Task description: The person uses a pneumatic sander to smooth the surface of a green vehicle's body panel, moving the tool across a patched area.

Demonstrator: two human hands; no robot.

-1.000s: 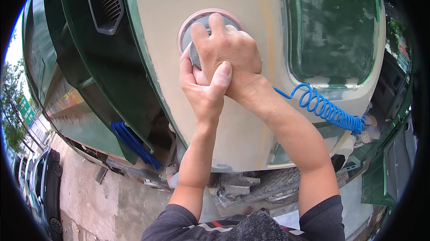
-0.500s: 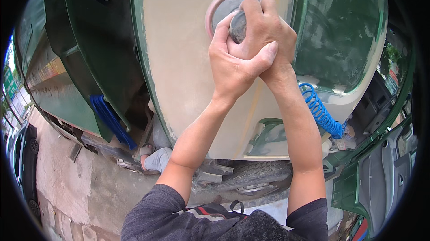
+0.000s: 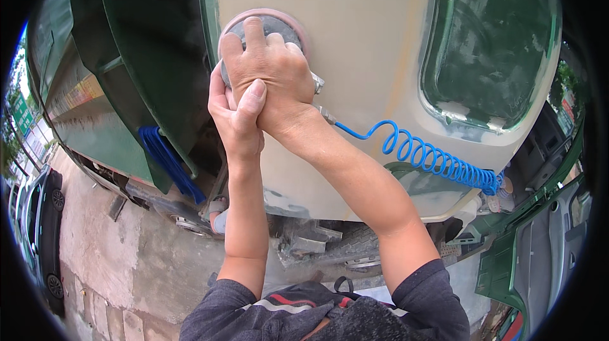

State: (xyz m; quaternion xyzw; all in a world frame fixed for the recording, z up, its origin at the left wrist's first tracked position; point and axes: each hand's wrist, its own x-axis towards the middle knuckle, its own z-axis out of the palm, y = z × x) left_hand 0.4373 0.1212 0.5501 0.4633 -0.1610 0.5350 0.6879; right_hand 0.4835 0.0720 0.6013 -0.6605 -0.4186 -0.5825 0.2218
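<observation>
A round air sander (image 3: 279, 24) with a pink-edged pad rests on the beige, sanded vehicle panel (image 3: 349, 43), close to its left green edge. My right hand (image 3: 276, 71) is closed over the top of it, index and middle fingers reaching forward. From the left, my left hand (image 3: 238, 112) wraps the sander's side, its thumb pressed against the right hand near the wrist. The sander's body and the left fingertips are mostly hidden under the hands. A metal fitting (image 3: 317, 83) shows beside my right hand. From beyond my right wrist, a blue coiled air hose (image 3: 438, 160) runs rightward.
A green recessed section (image 3: 488, 49) lies right of the beige panel. An open dark green door (image 3: 143, 55) stands at left, with blue strips (image 3: 168, 160) hanging below. A parked car (image 3: 44, 227) is far left. Another green door (image 3: 539, 258) stands lower right.
Both hands and the sander have moved left and slightly down across the panel. The blue hose has stretched out leftward, and the view has shifted a little.
</observation>
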